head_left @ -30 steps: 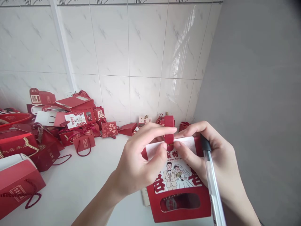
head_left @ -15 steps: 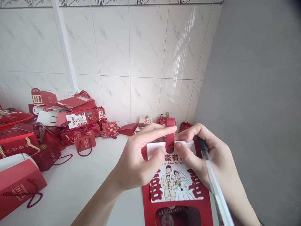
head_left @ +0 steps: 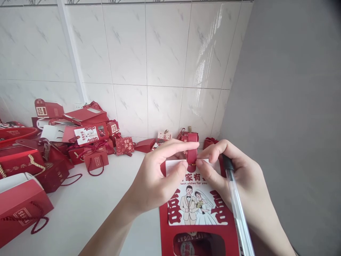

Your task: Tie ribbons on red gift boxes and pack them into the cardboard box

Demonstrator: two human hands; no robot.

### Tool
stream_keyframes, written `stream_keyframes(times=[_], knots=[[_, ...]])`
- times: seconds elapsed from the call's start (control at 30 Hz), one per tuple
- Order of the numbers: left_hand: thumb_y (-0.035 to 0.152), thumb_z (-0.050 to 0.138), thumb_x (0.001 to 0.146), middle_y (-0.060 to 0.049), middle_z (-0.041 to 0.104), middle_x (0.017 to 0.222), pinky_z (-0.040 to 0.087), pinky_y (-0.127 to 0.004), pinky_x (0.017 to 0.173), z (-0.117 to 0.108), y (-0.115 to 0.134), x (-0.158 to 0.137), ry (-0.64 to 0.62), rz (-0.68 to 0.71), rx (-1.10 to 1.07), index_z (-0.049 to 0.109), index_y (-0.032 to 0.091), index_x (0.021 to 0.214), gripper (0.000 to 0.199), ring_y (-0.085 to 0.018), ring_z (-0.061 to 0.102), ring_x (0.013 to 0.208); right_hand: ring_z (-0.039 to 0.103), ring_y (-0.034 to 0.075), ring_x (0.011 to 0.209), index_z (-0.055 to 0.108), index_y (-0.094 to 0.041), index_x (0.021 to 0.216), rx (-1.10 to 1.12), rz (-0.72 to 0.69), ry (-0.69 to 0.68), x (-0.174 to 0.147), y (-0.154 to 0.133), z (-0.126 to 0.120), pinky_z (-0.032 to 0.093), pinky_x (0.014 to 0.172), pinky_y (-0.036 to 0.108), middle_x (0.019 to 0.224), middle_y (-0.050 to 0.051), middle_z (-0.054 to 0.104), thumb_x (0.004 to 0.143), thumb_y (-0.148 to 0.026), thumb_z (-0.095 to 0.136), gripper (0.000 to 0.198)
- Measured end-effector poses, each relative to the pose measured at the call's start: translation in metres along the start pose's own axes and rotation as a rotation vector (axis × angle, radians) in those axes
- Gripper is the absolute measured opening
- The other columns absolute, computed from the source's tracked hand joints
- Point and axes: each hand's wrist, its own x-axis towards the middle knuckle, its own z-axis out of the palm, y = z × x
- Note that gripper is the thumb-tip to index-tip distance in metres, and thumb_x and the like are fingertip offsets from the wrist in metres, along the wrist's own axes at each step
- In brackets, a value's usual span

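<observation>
Left hand (head_left: 157, 181) and right hand (head_left: 239, 185), together, pinch red paper handle strap (head_left: 192, 151) of red cardboard wedding box (head_left: 198, 213); transparent plastic ballpoint pen (head_left: 238, 209) tucked in right; strap seating apparently underway, firm press needed.

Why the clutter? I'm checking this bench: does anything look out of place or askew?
Yes. The red gift boxes at the left lie heaped against the tiled wall, several tipped over. A clear pen is tucked in the right hand while both hands pinch the box tab.

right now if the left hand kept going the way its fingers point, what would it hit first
The left hand points right, across the red box's handle. Straight on, it would likely meet the right hand first, whose fingertips pinch the same handle; depth is hard to judge.
</observation>
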Motion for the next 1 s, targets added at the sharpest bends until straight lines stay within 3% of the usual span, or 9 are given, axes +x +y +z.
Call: stream_keyframes(times=[0.2, 0.4, 0.53, 0.7, 0.77, 0.87, 0.93, 1.0], knots=[[0.007, 0.052, 0.077, -0.002, 0.059, 0.111, 0.047, -0.032, 0.094, -0.005, 0.002, 0.0, -0.074, 0.003, 0.034, 0.058, 0.026, 0.117, 0.045, -0.019, 0.054, 0.108, 0.051, 0.01, 0.054, 0.045, -0.02, 0.069, 0.04, 0.008, 0.053, 0.0, 0.001, 0.003, 0.042, 0.049, 0.02, 0.068, -0.002, 0.059, 0.078, -0.025, 0.06, 0.018], [0.004, 0.045, 0.068, -0.006, 0.054, 0.122, 0.047, -0.038, 0.095, -0.012, 0.003, -0.001, -0.208, 0.024, 0.004, 0.051, 0.025, 0.128, 0.064, -0.024, 0.052, 0.112, 0.05, 0.01, 0.053, 0.045, -0.02, 0.068, 0.0, 0.021, 0.072, -0.001, 0.002, 0.003, 0.041, 0.048, 0.022, 0.067, -0.002, 0.06, 0.077, -0.026, 0.061, 0.019], [0.003, 0.048, 0.069, -0.004, 0.055, 0.122, 0.045, -0.036, 0.097, -0.011, 0.003, -0.002, -0.158, -0.018, 0.016, 0.053, 0.027, 0.125, 0.061, -0.023, 0.051, 0.112, 0.05, 0.01, 0.054, 0.046, -0.02, 0.068, 0.001, -0.004, 0.075, -0.001, 0.002, 0.003, 0.041, 0.048, 0.021, 0.068, -0.002, 0.06, 0.077, -0.025, 0.061, 0.019], [0.007, 0.045, 0.07, -0.005, 0.048, 0.132, 0.041, -0.041, 0.1, -0.014, -0.005, -0.002, -0.236, -0.07, -0.208, 0.043, 0.027, 0.134, 0.066, -0.027, 0.046, 0.119, 0.054, 0.011, 0.056, 0.047, -0.019, 0.069, -0.036, 0.0, 0.069, -0.001, 0.001, -0.001, 0.042, 0.049, 0.021, 0.071, -0.001, 0.062, 0.077, -0.025, 0.063, 0.018], [0.013, 0.047, 0.075, -0.006, 0.043, 0.137, 0.041, -0.044, 0.099, -0.016, -0.01, -0.001, -0.199, -0.092, -0.33, 0.032, 0.028, 0.139, 0.068, -0.028, 0.044, 0.121, 0.055, 0.011, 0.058, 0.048, -0.019, 0.068, -0.044, -0.018, 0.146, 0.002, 0.004, -0.005, 0.043, 0.049, 0.02, 0.071, -0.001, 0.063, 0.075, -0.025, 0.065, 0.02], [0.022, 0.055, 0.079, -0.008, 0.042, 0.137, 0.04, -0.045, 0.099, -0.018, -0.014, 0.002, -0.213, -0.196, -0.353, 0.023, 0.028, 0.142, 0.07, -0.029, 0.045, 0.12, 0.055, 0.012, 0.06, 0.046, -0.019, 0.066, -0.005, -0.021, 0.39, 0.01, 0.017, -0.012, 0.042, 0.048, 0.019, 0.074, 0.0, 0.063, 0.073, -0.027, 0.068, 0.024], [0.026, 0.061, 0.078, -0.009, 0.047, 0.133, 0.041, -0.044, 0.098, -0.018, -0.016, 0.004, -0.323, -0.308, -0.312, 0.03, 0.025, 0.139, 0.069, -0.028, 0.047, 0.118, 0.054, 0.011, 0.058, 0.045, -0.02, 0.066, 0.066, 0.011, 0.529, 0.019, 0.029, -0.017, 0.04, 0.045, 0.019, 0.073, -0.001, 0.062, 0.072, -0.029, 0.07, 0.027], [0.029, 0.065, 0.076, -0.009, 0.053, 0.127, 0.044, -0.041, 0.094, -0.017, -0.018, 0.006, -0.4, -0.414, -0.301, 0.042, 0.023, 0.131, 0.061, -0.028, 0.05, 0.114, 0.05, 0.01, 0.052, 0.045, -0.02, 0.067, 0.154, 0.095, 0.537, 0.029, 0.043, -0.019, 0.036, 0.041, 0.018, 0.066, -0.003, 0.057, 0.069, -0.032, 0.072, 0.029]])
